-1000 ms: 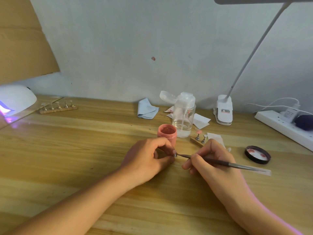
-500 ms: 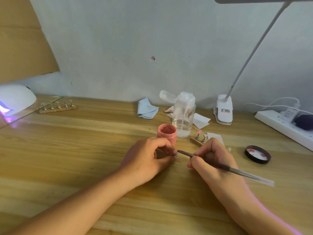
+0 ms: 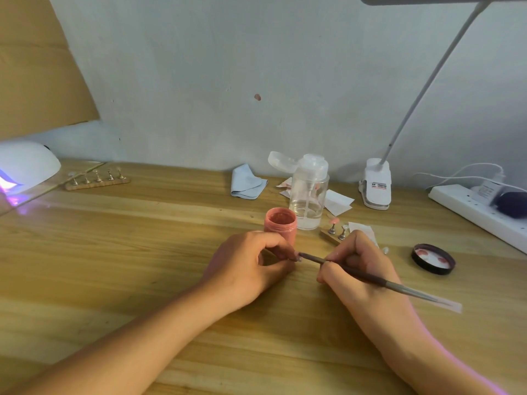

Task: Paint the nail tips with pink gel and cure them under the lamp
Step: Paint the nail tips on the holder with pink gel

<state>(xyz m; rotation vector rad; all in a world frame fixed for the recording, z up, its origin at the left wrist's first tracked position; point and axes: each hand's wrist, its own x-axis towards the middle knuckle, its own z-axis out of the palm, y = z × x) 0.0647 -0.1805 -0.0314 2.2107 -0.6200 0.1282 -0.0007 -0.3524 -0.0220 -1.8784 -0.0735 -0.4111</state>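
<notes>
My left hand [image 3: 251,266] rests on the wooden table and pinches a small nail tip stand [image 3: 296,256] between thumb and forefinger; the tip itself is mostly hidden. My right hand [image 3: 359,266] grips a thin gel brush [image 3: 379,280] like a pen, its bristle end touching the pinched nail tip. An open pink gel jar [image 3: 281,225] stands just behind my left hand. A wooden strip [image 3: 332,235] beside the jar holds two stands, one with a pink tip. The white curing lamp [image 3: 25,166] glows purple at the far left.
The jar's black lid [image 3: 433,259] lies at the right. A clear pump bottle [image 3: 309,192], blue cloth [image 3: 246,182], paper wipes [image 3: 338,201], a clip-on desk lamp [image 3: 376,185] and a white power strip [image 3: 479,212] line the back. A second stand strip [image 3: 97,181] lies near the curing lamp.
My right hand has slid the brush slightly back and forth along the pinched tip; its rear end now sits lower. My left hand has stayed in place.
</notes>
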